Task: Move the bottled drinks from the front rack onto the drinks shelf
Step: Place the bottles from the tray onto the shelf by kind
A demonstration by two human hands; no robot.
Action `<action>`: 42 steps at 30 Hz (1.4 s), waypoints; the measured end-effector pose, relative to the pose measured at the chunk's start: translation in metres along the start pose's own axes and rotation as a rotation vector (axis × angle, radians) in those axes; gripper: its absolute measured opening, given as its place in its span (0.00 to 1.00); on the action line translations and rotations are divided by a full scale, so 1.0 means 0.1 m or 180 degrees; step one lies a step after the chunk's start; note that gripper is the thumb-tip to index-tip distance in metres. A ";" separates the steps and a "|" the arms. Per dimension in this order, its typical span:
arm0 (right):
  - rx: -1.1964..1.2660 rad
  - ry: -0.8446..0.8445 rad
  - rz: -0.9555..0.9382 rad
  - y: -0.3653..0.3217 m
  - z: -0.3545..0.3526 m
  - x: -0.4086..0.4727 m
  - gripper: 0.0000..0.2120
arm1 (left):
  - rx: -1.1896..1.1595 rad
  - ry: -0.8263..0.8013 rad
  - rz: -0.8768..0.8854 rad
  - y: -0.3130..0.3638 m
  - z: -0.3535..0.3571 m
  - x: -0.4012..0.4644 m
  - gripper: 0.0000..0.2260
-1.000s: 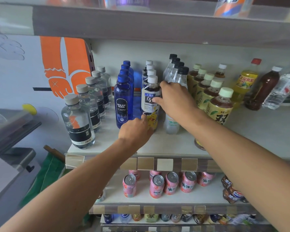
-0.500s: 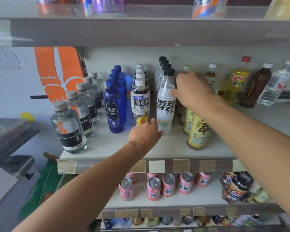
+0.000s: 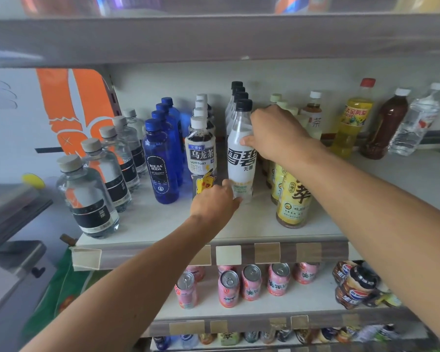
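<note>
1. Shelving fills the view: the drinks shelf (image 3: 391, 196) runs across the middle under an upper shelf board (image 3: 214, 39), with a lower shelf (image 3: 302, 301) below it. Bare shelf surface lies open to the right, between the yellow tea row and the loose bottles at the back wall, and a narrower bare strip runs along the front lip.
2. Left of the shelving, a white wall panel with orange graphics (image 3: 69, 102) ends just at the shelf's side edge.
3. Five rows of bottles stand front to back on the drinks shelf: clear water bottles (image 3: 87, 196) nearest the left edge, blue soda bottles (image 3: 160, 161), Suntory tea bottles (image 3: 201, 158), black-capped Sprite bottles (image 3: 236, 97) and yellow tea bottles (image 3: 294, 196).
4. Front Sprite bottle (image 3: 240, 158) stands upright on the shelf, just beside the Suntory row, set back from the front lip.
5. Right hand (image 3: 277, 133) grasps this bottle's upper body, thumb on the label, fingers wrapped behind.
6. Left hand (image 3: 214, 201) holds the bottle's base, fingers curled against it.
7. Pink cans (image 3: 250, 283) stand on the lower shelf, close to its front edge.
</note>
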State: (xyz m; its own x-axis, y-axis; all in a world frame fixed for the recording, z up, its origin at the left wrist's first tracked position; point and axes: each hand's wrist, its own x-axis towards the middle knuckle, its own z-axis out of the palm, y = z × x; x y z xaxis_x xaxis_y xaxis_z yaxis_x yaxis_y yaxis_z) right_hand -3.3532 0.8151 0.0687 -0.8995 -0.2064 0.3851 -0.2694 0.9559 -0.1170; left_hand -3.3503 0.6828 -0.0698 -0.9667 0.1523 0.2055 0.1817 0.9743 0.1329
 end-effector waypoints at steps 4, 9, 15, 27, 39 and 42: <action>0.0035 0.0038 -0.0029 0.00 0.00 -0.03 0.16 | 0.0008 -0.0019 0.0001 0.01 -0.01 0.00 0.18; -0.0149 0.0059 -0.0089 -0.03 -0.04 -0.10 0.14 | 0.0094 -0.0027 0.0029 0.01 -0.04 -0.01 0.19; -0.0682 0.0323 -0.0298 -0.04 -0.20 -0.26 0.06 | 0.0361 0.0007 0.0260 -0.04 -0.12 -0.10 0.17; -0.0656 0.0466 0.0051 0.38 -0.53 -0.90 0.17 | 0.0341 0.0153 0.0972 0.29 -0.25 -0.38 0.21; -0.0019 0.0189 -0.0379 1.04 -0.47 -0.80 0.22 | -0.0256 0.0108 0.0343 0.84 0.06 -0.22 0.27; 0.0069 0.0155 -0.0520 1.09 -0.46 -0.76 0.22 | -0.0169 0.0087 0.0438 0.87 0.04 -0.21 0.26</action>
State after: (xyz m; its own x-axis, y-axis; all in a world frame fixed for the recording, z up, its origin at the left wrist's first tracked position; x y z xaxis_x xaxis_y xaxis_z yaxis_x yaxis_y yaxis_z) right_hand -3.2985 0.9444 0.0685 -0.8256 -0.3478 0.4444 -0.4185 0.9056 -0.0688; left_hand -3.3151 0.7648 -0.0661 -0.9269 0.2784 0.2516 0.3221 0.9343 0.1526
